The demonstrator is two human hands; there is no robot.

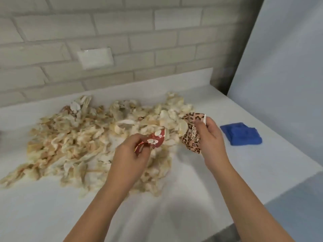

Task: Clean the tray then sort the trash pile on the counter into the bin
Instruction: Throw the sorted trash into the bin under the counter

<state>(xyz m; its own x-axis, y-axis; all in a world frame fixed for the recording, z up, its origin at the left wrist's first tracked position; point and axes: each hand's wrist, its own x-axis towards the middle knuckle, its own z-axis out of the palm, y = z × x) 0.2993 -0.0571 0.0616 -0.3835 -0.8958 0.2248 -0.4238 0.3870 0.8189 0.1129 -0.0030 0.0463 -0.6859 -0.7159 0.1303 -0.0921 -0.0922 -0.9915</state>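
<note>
Sorting stage: left grip (131, 154) pinches a red wrapper (155, 139), right grip (209, 138) clasps a leopard-print wrapper (191, 133). Next I'd say both go to the bin, unseen from here.

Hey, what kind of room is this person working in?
Probably a home kitchen: a white counter, a brick-tile backsplash with a white wall plate, and a blue cloth lying near the trash pile.
</note>
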